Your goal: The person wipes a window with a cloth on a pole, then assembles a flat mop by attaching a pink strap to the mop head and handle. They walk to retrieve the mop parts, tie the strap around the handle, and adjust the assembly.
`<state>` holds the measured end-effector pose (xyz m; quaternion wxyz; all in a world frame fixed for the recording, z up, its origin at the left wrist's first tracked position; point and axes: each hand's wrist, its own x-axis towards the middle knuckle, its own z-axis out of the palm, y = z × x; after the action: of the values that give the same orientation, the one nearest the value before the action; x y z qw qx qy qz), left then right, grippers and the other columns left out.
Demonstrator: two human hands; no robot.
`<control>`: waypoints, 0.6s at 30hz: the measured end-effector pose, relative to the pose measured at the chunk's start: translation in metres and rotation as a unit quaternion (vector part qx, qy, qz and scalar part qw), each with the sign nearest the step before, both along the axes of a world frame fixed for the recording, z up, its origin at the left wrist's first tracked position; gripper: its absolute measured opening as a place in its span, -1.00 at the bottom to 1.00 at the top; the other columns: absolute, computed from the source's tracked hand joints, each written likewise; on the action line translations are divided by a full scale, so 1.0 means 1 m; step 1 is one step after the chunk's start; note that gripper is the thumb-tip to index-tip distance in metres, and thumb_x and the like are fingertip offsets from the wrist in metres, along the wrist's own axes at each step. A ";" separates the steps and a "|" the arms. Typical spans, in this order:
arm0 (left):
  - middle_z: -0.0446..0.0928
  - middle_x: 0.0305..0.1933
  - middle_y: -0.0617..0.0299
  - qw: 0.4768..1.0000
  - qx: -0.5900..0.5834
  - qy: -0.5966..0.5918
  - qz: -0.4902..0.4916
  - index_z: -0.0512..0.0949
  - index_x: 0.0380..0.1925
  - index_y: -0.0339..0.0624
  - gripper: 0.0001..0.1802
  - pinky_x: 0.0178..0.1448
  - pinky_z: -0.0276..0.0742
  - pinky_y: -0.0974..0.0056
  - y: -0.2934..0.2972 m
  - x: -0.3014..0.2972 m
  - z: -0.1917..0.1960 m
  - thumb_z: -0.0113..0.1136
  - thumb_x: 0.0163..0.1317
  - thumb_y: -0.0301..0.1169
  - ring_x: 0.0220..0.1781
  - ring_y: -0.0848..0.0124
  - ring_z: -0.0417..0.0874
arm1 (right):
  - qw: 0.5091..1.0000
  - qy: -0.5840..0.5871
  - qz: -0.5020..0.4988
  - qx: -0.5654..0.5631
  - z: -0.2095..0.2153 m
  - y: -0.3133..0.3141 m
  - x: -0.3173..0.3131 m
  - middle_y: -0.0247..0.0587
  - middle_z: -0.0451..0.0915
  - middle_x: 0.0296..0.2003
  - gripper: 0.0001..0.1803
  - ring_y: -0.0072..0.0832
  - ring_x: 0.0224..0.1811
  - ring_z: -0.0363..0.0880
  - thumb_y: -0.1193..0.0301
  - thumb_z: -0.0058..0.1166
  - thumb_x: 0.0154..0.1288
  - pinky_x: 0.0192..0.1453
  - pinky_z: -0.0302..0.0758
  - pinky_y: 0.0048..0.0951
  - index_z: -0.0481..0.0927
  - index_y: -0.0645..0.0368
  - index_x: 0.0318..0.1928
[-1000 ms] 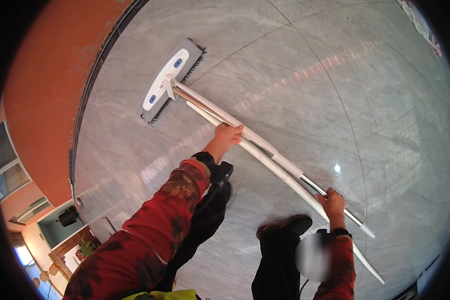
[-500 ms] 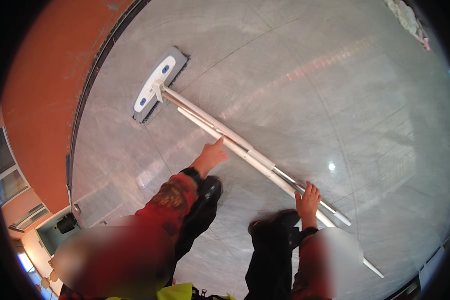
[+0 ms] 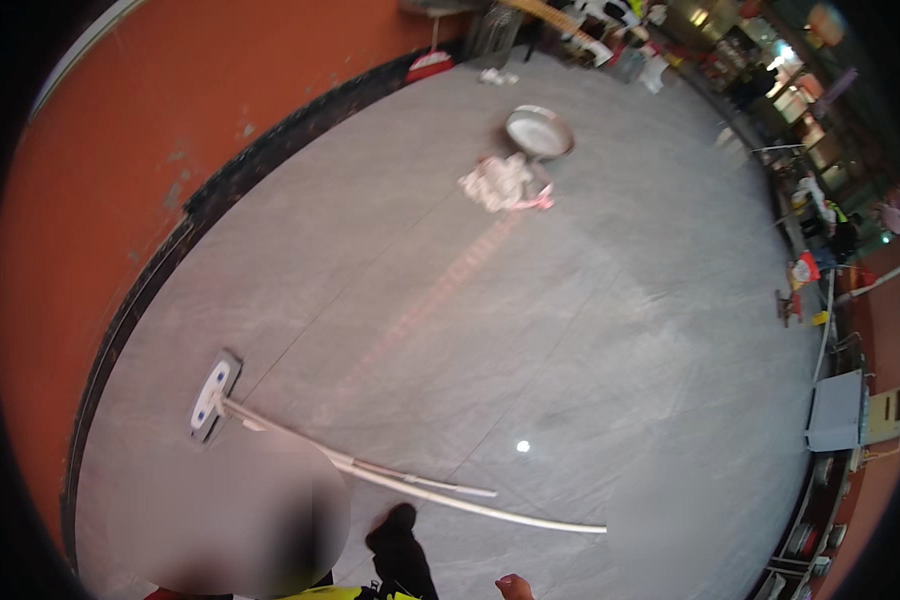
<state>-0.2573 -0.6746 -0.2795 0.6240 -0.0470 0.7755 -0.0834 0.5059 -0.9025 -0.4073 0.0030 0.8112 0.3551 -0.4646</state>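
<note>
One tool: a flat mop [image 3: 370, 465] lies on the grey floor [image 3: 570, 330], its white head [image 3: 213, 395] near the dark skirting of the orange wall [image 3: 100, 200].
Long axis: the pole runs from the head at lower left to its free end at lower right, nearly flat to the floor; the head points toward the wall.
Handling: likely light and stiff, the metal pole smooth and a little slippery; the head probably swivels at its joint.
Where to hold: mid-pole and near the free end, two hands apart.
Right hand [image 3: 515, 587]: only a sliver shows at the lower edge, apart from the pole; its grip cannot be told.
Left hand: out of sight.
Farther off: a round metal basin [image 3: 538, 131] with a heap of rags [image 3: 497, 184] beside it.
</note>
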 end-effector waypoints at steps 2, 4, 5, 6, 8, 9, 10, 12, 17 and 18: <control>0.58 -0.30 0.03 0.998 0.035 0.016 -0.045 0.59 -0.24 -0.14 -0.72 -0.07 0.49 -0.07 0.018 0.029 0.017 0.13 0.26 -0.16 -0.22 0.14 0.64 | 0.999 -0.031 0.019 0.013 0.021 0.019 0.046 -0.01 0.65 -0.21 -0.55 -0.12 -0.12 0.61 0.02 0.17 0.23 -0.09 0.56 -0.07 0.56 0.12 -0.10; 0.58 -0.29 0.02 0.993 0.072 0.006 -0.091 0.59 -0.25 -0.15 -0.72 -0.07 0.49 -0.07 0.052 0.066 0.018 0.12 0.25 -0.18 -0.21 0.12 0.64 | 0.999 -0.039 -0.001 -0.012 0.042 0.068 0.096 -0.03 0.67 -0.20 -0.55 -0.10 -0.07 0.61 0.02 0.19 0.17 0.02 0.54 -0.14 0.61 0.15 -0.16; 0.58 -0.28 0.01 0.990 0.088 0.001 -0.111 0.60 -0.25 -0.16 -0.72 -0.07 0.50 -0.06 0.076 0.085 0.017 0.12 0.25 -0.19 -0.21 0.11 0.64 | 0.998 -0.050 -0.008 -0.023 0.053 0.105 0.122 -0.04 0.68 -0.20 -0.54 -0.09 -0.04 0.62 0.02 0.20 0.14 0.07 0.53 -0.17 0.64 0.16 -0.19; 0.58 -0.28 0.00 0.986 0.101 -0.004 -0.131 0.60 -0.25 -0.16 -0.73 -0.07 0.50 -0.06 0.101 0.106 0.013 0.12 0.24 -0.20 -0.20 0.10 0.64 | 0.999 -0.026 0.011 -0.033 0.062 0.147 0.148 -0.08 0.69 -0.27 -0.68 -0.04 -0.15 0.62 0.08 0.20 0.16 -0.05 0.54 -0.17 0.68 0.06 -0.30; 0.59 -0.26 -0.01 0.976 0.125 -0.016 -0.175 0.60 -0.25 -0.18 -0.73 -0.07 0.50 -0.06 0.153 0.147 0.001 0.12 0.23 -0.22 -0.19 0.08 0.64 | 0.994 -0.056 0.024 0.091 0.079 0.237 0.192 -0.11 0.69 -0.32 -0.69 -0.19 -0.23 0.66 0.15 0.19 0.21 -0.16 0.55 -0.27 0.66 0.13 -0.20; 0.59 -0.26 -0.02 0.971 0.133 -0.020 -0.200 0.61 -0.26 -0.18 -0.73 -0.07 0.51 -0.06 0.181 0.167 -0.008 0.11 0.22 -0.23 -0.18 0.07 0.63 | 0.991 -0.029 -0.032 0.123 0.087 0.283 0.213 -0.15 0.69 -0.32 -0.71 -0.26 -0.25 0.65 0.19 0.17 0.24 -0.20 0.55 -0.31 0.64 0.14 -0.18; 0.59 -0.25 -0.02 0.964 0.140 -0.023 -0.227 0.61 -0.26 -0.19 -0.74 -0.07 0.51 -0.05 0.208 0.187 -0.019 0.11 0.22 -0.24 -0.18 0.06 0.63 | 0.985 -0.008 -0.077 0.157 0.094 0.328 0.235 -0.19 0.69 -0.33 -0.73 -0.34 -0.27 0.65 0.23 0.15 0.26 -0.23 0.55 -0.35 0.62 0.16 -0.15; 0.59 -0.24 -0.03 0.946 0.149 -0.022 -0.286 0.61 -0.26 -0.20 -0.74 -0.06 0.51 -0.05 0.265 0.227 -0.045 0.11 0.20 -0.26 -0.17 0.03 0.63 | 0.962 0.056 -0.160 0.213 0.107 0.400 0.274 -0.26 0.68 -0.32 -0.75 -0.46 -0.28 0.64 0.31 0.12 0.31 -0.27 0.54 -0.42 0.58 0.17 -0.10; 0.60 -0.21 -0.07 0.490 0.241 -0.011 -0.838 0.63 -0.27 -0.23 -0.75 -0.06 0.53 -0.04 0.488 0.417 -0.064 0.09 0.17 -0.31 -0.14 -0.02 0.63 | 0.924 0.163 -0.294 0.184 0.141 0.479 0.357 -0.29 0.66 -0.31 -0.75 -0.57 -0.32 0.61 0.35 0.01 0.39 -0.32 0.56 -0.52 0.55 0.26 -0.06; 0.60 -0.20 -0.07 0.456 0.292 0.042 -0.839 0.63 -0.27 -0.24 -0.75 -0.06 0.53 -0.04 0.555 0.483 -0.045 0.09 0.17 -0.32 -0.14 -0.03 0.63 | 0.941 0.182 -0.253 0.132 0.149 0.483 0.373 -0.21 0.68 -0.32 -0.74 -0.44 -0.34 0.65 0.28 0.03 0.34 -0.33 0.57 -0.40 0.61 0.19 -0.13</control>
<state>0.2257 -0.1193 -0.3245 0.1961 0.8086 0.4435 -0.3331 0.8786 -0.4194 -0.2585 -0.2862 0.7691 0.1908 -0.5387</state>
